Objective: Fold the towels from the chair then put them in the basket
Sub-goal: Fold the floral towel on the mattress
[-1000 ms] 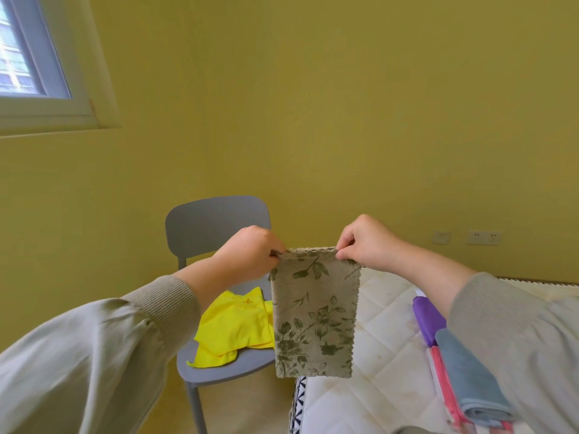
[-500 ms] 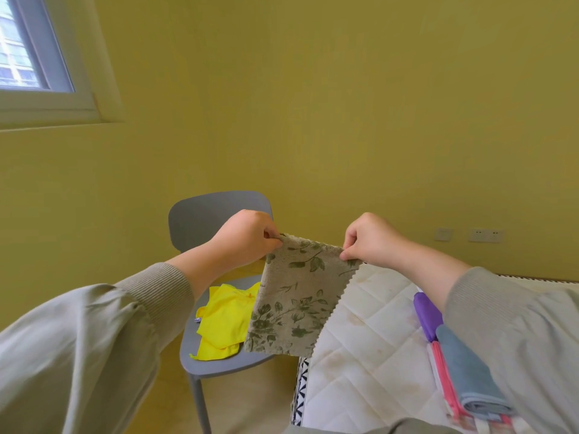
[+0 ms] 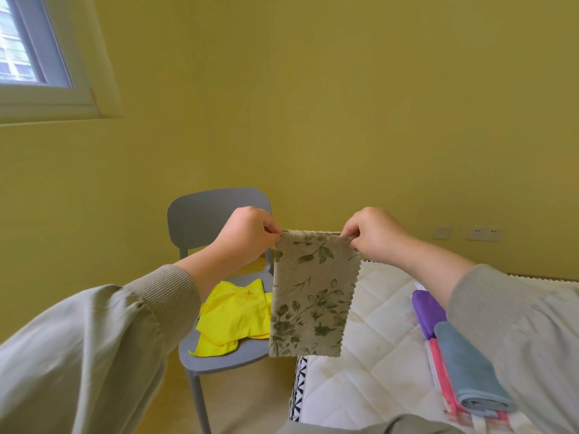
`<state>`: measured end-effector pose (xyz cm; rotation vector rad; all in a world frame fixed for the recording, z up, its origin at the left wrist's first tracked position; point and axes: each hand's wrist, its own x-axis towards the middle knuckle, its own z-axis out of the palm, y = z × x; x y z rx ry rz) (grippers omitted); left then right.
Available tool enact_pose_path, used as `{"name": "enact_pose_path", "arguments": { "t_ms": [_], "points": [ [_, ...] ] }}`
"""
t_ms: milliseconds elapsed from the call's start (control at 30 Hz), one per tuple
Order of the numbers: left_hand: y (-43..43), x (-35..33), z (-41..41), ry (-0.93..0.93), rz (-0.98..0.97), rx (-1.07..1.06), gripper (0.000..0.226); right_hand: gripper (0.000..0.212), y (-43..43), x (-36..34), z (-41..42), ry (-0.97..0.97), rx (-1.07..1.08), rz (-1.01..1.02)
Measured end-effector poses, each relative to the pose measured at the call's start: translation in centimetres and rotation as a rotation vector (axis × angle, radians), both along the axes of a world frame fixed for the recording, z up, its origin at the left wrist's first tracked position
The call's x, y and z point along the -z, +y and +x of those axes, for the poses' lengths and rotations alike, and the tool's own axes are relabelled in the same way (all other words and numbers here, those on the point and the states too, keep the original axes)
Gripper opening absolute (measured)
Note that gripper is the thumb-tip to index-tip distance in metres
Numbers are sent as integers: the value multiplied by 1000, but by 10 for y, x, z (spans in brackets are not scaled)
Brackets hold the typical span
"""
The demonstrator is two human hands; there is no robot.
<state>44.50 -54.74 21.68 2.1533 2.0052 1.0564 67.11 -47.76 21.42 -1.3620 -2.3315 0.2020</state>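
Observation:
A beige towel with a green leaf print (image 3: pixel 310 296) hangs in the air in front of me. My left hand (image 3: pixel 244 236) pinches its top left corner and my right hand (image 3: pixel 372 236) pinches its top right corner. The towel hangs straight down, its lower edge above the mattress corner. Behind it stands a grey chair (image 3: pixel 200 214) with a crumpled yellow towel (image 3: pixel 235 317) on the seat. At the right lie folded towels on the mattress: a purple one (image 3: pixel 427 311), a blue-grey one (image 3: pixel 466 371) and a pink-and-white one (image 3: pixel 440 374). No basket is in view.
A white quilted mattress (image 3: pixel 376 355) fills the lower right, with a patterned side edge (image 3: pixel 299 389). The yellow wall is close behind the chair, with sockets (image 3: pixel 484 233) at the right. A window (image 3: pixel 28 57) is at the upper left.
Half a second ago the towel swung out to the left at a slant; now it hangs straight down again. Both hands kept hold of the top corners.

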Motion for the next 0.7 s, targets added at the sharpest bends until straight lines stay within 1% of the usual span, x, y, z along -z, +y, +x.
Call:
{"name": "enact_pose_path", "arguments": {
  "t_ms": [133, 167, 233, 267, 300, 367, 433, 467, 500, 567, 600, 633, 667, 700],
  "points": [
    [-1, 4, 0, 18, 21, 20, 12, 24, 2, -5, 1, 106, 42, -24],
    [-1, 5, -1, 14, 22, 21, 14, 25, 0, -7, 1, 143, 46, -19],
    [-1, 6, -1, -11, 31, 29, 19, 32, -1, -11, 1, 198, 52, -26],
    [0, 7, -1, -30, 38, 33, 24, 34, -2, -12, 1, 195, 66, -49],
    [1, 7, 0, -40, 39, 30, 30, 31, -1, -13, 0, 167, 87, -80],
    [4, 8, 2, -21, 4, 17, 37, 19, 0, -14, -2, 86, 133, -126],
    [9, 8, 4, -37, -80, -7, 29, 19, 1, -16, -2, 96, 129, -156],
    [11, 9, 5, -113, -127, -24, 22, 20, 1, -16, -2, 139, 109, -182],
    [12, 10, 6, -241, -174, -32, 18, 19, 2, -15, 0, 212, 76, -230],
    [14, 14, 7, -557, -266, 3, 18, 16, 2, -10, 5, 425, 0, -406],
    [15, 18, 9, -685, -301, 31, 19, 14, 2, -6, 7, 533, -26, -512],
    [16, 22, 11, -771, -322, 53, 18, 11, 3, -1, 10, 602, -40, -587],
    [17, 26, 14, -817, -334, 65, 18, 8, 5, 4, 12, 616, -39, -605],
    [18, 31, 18, -835, -338, 64, 18, 5, 7, 8, 15, 589, -21, -584]
  ]
}}
